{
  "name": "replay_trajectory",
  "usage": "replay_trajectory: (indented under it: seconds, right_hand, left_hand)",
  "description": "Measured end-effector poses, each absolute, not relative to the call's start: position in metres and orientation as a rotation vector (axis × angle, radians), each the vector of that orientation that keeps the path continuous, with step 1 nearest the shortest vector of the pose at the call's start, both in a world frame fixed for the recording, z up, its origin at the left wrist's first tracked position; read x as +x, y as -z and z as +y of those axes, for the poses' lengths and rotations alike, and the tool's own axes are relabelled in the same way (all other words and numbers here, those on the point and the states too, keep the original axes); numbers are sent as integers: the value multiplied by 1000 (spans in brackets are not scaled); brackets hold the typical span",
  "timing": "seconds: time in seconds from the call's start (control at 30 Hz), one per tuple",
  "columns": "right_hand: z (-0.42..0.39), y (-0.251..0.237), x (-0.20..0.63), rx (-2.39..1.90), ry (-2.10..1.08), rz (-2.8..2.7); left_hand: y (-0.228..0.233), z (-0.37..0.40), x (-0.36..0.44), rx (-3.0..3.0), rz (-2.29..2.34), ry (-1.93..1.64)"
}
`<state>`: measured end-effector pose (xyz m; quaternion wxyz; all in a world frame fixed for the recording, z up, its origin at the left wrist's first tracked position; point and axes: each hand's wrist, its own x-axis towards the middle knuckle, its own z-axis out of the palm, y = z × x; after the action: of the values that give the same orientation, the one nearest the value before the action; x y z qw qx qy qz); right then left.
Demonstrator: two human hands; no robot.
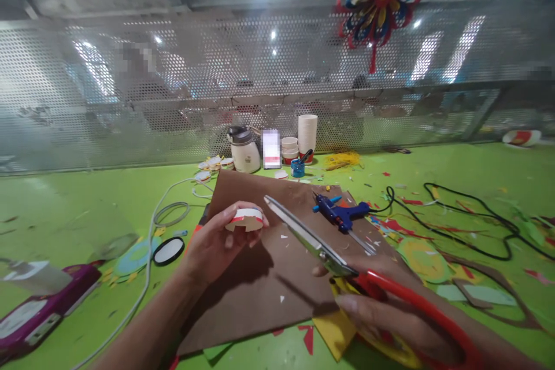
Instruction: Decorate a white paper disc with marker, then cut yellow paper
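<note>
My left hand (217, 251) is closed round a short cut piece of a paper cup (246, 215), white with a red band and a ragged lower edge. In my right hand (385, 315) are large scissors (321, 251) with red handles. Their metal blades look closed and point up and left, the tip close to the cup piece but apart from it. Both hands are above a brown cardboard sheet (247, 298). A blue glue gun (340, 214) lies on the sheet's right part, and a yellow paper piece (333, 329) sits under my right hand.
Behind the cardboard stand a flask (245, 153), a phone (271, 150), stacked paper cups (307, 133) and a blue jar (298, 167). A purple power strip (52, 312) with a white cable is at left. A black cord (472, 214) and paper scraps cover the right side.
</note>
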<state>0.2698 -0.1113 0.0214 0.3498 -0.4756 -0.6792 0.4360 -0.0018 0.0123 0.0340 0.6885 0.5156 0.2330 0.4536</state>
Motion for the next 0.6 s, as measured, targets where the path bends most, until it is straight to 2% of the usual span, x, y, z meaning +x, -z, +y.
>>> replay_trajectory:
  seconds: [0.33,0.6]
  right_hand:
    - [-103,-4,262,-1277,-1102,-1704]
    - [-108,-11,264,-1289,-994,-1733]
  left_hand:
    - [-34,10,0,1219,494,-1112]
    - [-29,12,-2,1179,503,-1131]
